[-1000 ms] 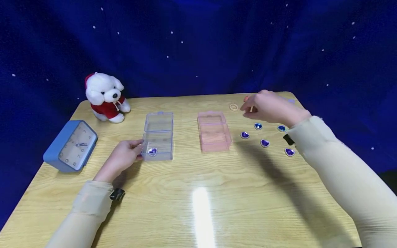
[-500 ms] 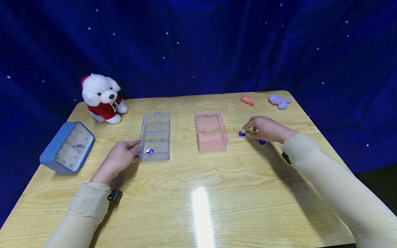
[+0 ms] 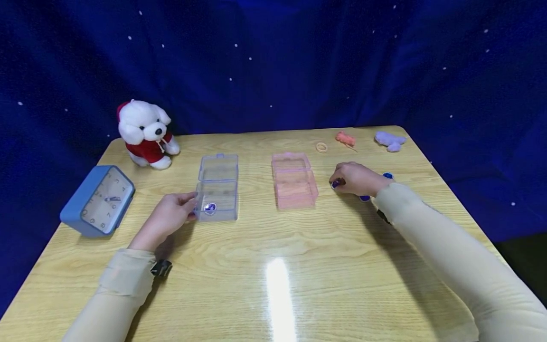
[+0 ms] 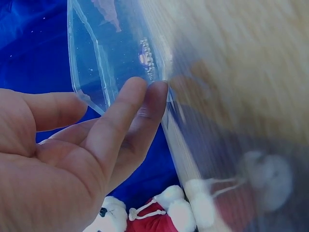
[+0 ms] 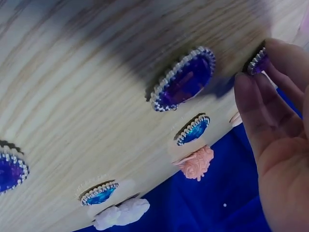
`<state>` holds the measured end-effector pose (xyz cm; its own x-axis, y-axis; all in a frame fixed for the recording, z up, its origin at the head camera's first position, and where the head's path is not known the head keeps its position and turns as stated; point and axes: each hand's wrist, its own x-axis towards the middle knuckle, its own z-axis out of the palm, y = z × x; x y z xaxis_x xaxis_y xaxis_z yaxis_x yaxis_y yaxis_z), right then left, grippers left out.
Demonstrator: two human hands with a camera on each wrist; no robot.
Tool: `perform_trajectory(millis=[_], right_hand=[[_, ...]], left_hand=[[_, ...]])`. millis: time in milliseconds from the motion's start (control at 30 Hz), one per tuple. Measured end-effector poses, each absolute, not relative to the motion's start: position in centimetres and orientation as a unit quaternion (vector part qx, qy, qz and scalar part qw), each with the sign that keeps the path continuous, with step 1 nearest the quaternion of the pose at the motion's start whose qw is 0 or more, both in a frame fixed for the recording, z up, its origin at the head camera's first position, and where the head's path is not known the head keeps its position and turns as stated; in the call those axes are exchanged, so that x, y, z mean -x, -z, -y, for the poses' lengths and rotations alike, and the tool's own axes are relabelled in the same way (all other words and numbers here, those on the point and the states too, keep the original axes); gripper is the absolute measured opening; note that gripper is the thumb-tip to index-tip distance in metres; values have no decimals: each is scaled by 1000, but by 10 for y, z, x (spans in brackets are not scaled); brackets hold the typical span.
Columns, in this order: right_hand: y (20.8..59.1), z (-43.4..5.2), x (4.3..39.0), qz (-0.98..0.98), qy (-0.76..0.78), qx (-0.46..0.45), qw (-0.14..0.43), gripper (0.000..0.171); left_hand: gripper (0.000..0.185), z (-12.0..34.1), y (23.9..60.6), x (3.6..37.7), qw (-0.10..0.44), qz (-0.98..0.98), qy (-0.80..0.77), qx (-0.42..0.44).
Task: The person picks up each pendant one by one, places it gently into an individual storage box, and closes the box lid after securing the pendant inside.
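My right hand (image 3: 358, 179) pinches a violet-blue gem (image 5: 258, 62) with a beaded silver rim between thumb and fingertips. The gem stands tilted in that grip, partly hidden by the fingers. At the left, my left hand (image 3: 168, 213) holds the near compartment of a clear bluish plastic box (image 3: 218, 190) by its left side, thumb near the rim and fingertips lower down. Its lid is folded back, and one violet gem (image 3: 210, 209) lies inside. A pink transparent box (image 3: 295, 190) with its lid back stands between the hands.
Near my right hand lie another violet gem (image 5: 186, 79) and blue gems (image 5: 194, 130). Behind them are a beige ring (image 3: 322, 147), a coral-coloured small item (image 3: 345, 139) and a lilac one (image 3: 390, 141). A blue clock (image 3: 100, 202) and a white plush dog (image 3: 147, 135) stand left.
The right hand has come from the back of the table toward the near gems and now grips the leftmost one. The left hand stays at the clear box.
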<state>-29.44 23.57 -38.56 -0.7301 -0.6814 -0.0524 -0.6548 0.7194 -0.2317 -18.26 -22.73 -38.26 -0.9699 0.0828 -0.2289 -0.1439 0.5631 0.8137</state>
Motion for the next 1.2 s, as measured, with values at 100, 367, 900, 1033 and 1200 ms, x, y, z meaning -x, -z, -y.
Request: perform_trajectory(millis=[100, 367, 900, 1033, 1200], right_hand=[[387, -235, 294, -930, 103, 346, 62, 16], [385, -232, 294, -937, 133, 316, 68, 15], [356, -225, 290, -968, 87, 234, 36, 16], [329, -208, 288, -970, 109, 216, -10, 22], [297, -155, 279, -966, 137, 217, -32, 28]], left_hand=[[45, 227, 383, 184, 119, -876, -468, 16], [44, 227, 383, 184, 121, -874, -471, 19], [45, 227, 382, 184, 132, -870, -475, 18], [45, 227, 381, 184, 139, -869, -475, 20], [45, 228, 381, 184, 136, -869, -475, 19]])
